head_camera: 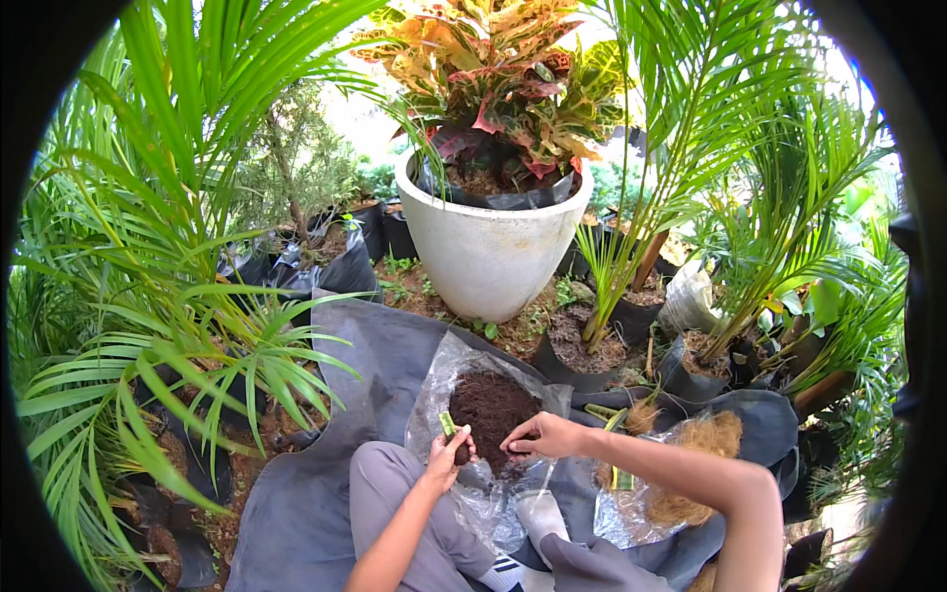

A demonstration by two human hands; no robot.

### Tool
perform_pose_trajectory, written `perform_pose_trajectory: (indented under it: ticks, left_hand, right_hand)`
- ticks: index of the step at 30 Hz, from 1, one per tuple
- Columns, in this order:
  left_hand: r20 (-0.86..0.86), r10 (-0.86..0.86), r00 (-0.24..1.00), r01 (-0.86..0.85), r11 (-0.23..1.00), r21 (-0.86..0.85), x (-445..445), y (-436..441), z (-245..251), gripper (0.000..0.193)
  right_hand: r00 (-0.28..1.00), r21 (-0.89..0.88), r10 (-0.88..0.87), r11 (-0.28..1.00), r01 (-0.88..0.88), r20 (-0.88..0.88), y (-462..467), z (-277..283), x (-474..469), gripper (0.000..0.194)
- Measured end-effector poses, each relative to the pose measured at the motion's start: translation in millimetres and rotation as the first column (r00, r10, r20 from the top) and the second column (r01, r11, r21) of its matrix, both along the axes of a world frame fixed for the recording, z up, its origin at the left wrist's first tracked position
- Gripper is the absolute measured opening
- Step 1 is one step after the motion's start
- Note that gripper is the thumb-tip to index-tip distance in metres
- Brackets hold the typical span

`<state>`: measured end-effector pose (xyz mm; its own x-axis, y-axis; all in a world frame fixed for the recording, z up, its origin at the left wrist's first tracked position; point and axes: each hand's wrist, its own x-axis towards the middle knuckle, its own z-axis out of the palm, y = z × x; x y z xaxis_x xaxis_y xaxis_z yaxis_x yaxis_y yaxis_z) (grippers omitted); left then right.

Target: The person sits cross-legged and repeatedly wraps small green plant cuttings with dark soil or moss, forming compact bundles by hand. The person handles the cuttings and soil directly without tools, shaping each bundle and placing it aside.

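My left hand (447,460) grips a short green leaf cutting (447,423) with yellowish edges, its top end upward. A dark clump (462,453) of what looks like soil shows at my left fingers, around the cutting's lower part. Over the near right edge of a dark brown soil heap (492,405), my right hand (544,436) has its fingertips bent down and drawn together. Whether they pinch any soil cannot be made out. The heap lies on a clear plastic sheet (442,370) in front of my legs.
Brown coir fibre (677,509) and more leaf cuttings (621,479) lie at the right on clear plastic. A dark ground sheet (296,510) spreads beneath. Beyond stands a large white pot (488,255) with a croton (518,96). Bagged palms (592,340) crowd the right; fronds (222,348) overhang the left.
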<state>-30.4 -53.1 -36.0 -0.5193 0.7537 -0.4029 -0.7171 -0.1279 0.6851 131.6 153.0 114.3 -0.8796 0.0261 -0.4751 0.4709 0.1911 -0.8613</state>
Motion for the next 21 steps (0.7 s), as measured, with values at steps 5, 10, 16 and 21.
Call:
perform_pose_trajectory:
  ticks: [5, 10, 16, 21]
  left_hand:
    - [0.008, -0.007, 1.000, 0.007, 1.000, -0.001, 0, 0, 1, 0.025]
    - [-0.002, 0.030, 1.000, -0.030, 0.999, 0.044, -1, 4, -1, 0.025]
    - [0.059, 0.069, 0.996, -0.075, 0.992, 0.102, 4, -3, 0, 0.030]
    - [0.078, 0.103, 0.992, -0.108, 0.991, 0.075, 6, -7, -3, 0.030]
  right_hand:
    - [0.980, 0.263, 0.198, 0.947, -0.184, -0.027, 0, 83, -18, 0.027]
    - [0.992, 0.015, 0.126, 0.992, -0.126, 0.018, 1, 72, -31, 0.029]
    - [0.999, -0.201, 0.001, 0.980, 0.006, 0.037, 6, -30, -23, 0.025]
    - [0.997, -0.223, -0.058, 0.972, 0.068, 0.047, -5, -88, -7, 0.026]
